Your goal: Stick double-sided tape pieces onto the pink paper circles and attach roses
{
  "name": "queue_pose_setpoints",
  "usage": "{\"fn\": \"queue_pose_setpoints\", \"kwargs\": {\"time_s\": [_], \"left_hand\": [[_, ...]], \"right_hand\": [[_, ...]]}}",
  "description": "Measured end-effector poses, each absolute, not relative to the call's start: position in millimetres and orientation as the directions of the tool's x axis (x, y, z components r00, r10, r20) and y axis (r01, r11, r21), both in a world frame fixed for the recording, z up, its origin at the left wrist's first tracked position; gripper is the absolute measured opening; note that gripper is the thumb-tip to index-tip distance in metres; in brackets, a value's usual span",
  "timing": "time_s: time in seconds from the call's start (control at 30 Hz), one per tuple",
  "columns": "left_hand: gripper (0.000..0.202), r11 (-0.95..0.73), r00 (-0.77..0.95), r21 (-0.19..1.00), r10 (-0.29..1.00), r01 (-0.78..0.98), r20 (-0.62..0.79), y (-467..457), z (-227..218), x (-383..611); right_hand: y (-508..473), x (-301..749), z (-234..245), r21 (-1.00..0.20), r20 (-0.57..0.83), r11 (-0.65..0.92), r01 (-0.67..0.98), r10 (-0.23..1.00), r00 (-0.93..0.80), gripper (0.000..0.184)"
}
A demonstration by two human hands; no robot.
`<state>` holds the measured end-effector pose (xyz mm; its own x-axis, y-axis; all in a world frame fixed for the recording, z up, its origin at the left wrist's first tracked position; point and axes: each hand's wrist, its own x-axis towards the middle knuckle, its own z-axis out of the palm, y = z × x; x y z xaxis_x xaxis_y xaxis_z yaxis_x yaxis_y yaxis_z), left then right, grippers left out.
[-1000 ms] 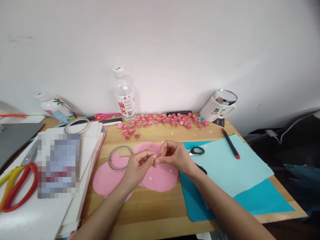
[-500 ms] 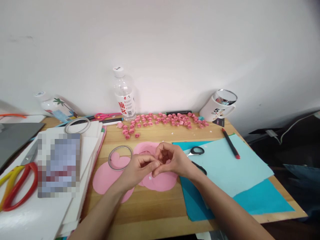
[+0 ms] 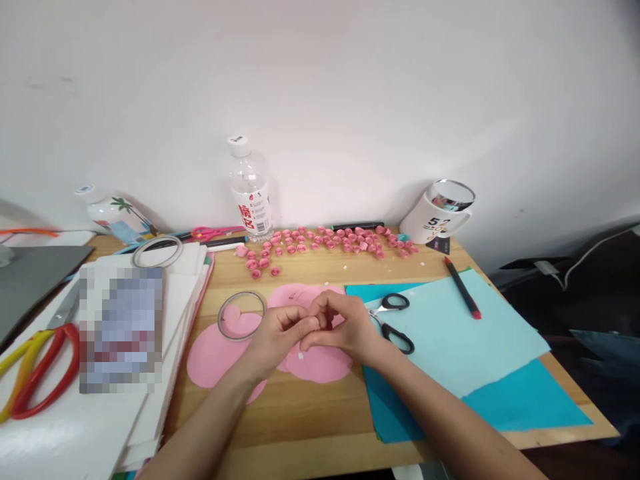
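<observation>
My left hand (image 3: 277, 337) and my right hand (image 3: 343, 327) meet fingertip to fingertip just above a pink paper sheet (image 3: 215, 357) on the wooden table (image 3: 310, 427). Both hands are closed in a pinch around something small and pinkish that I cannot make out. A clear tape ring (image 3: 241, 315) lies on the pink paper left of my left hand. Black-handled scissors (image 3: 395, 319) lie right of my right hand on light blue paper (image 3: 465, 333).
Several small pink paper roses (image 3: 325, 241) line the back of the table. A plastic bottle (image 3: 250, 190) and a white mug (image 3: 440, 213) stand by the wall. A red pen (image 3: 463, 288) rests on the blue sheets. White boards (image 3: 170, 313) and red scissors (image 3: 40, 373) lie left.
My right hand has dropped and turned, its fingers curling over towards my left hand. Both hands have sunk closer to the pink paper. The scissors now show fully.
</observation>
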<state>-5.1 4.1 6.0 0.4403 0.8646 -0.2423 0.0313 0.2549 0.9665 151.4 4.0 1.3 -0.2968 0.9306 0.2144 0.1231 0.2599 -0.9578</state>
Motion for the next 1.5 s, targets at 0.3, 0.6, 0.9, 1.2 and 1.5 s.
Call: {"fn": "queue_pose_setpoints", "kwargs": {"time_s": [0.3, 0.6, 0.9, 1.2, 1.5], "left_hand": [[0.029, 0.115, 0.172, 0.992, 0.978, 0.048, -0.121, 4.7, 6.3, -3.1], [0.026, 0.15, 0.182, 0.988, 0.971, 0.035, -0.154, -1.3, 11.7, -3.6], [0.016, -0.13, 0.059, 0.971, 0.991, 0.202, 0.121, -5.2, 13.2, 0.6], [0.016, -0.446, 0.031, 0.832, 0.886, 0.33, 0.462, -9.6, 11.8, -1.3], [0.016, -0.073, 0.01, 0.987, 0.997, 0.142, 0.073, -6.0, 13.7, -0.5]], "right_hand": [[9.5, 154.4, 1.3, -0.988, 0.155, 0.143, -0.062, 0.932, -0.327, 0.011], [8.4, 152.3, -1.8, -0.789, 0.547, 0.546, 0.284, 0.833, -0.083, 0.022], [7.8, 156.2, -0.6, -0.965, 0.26, 0.261, -0.021, 0.964, 0.047, 0.009], [8.3, 156.3, 3.0, -0.97, 0.19, 0.19, -0.154, 0.982, 0.016, 0.004], [11.9, 158.4, -0.4, -0.97, 0.18, 0.185, -0.161, 0.983, 0.042, 0.005]]}}
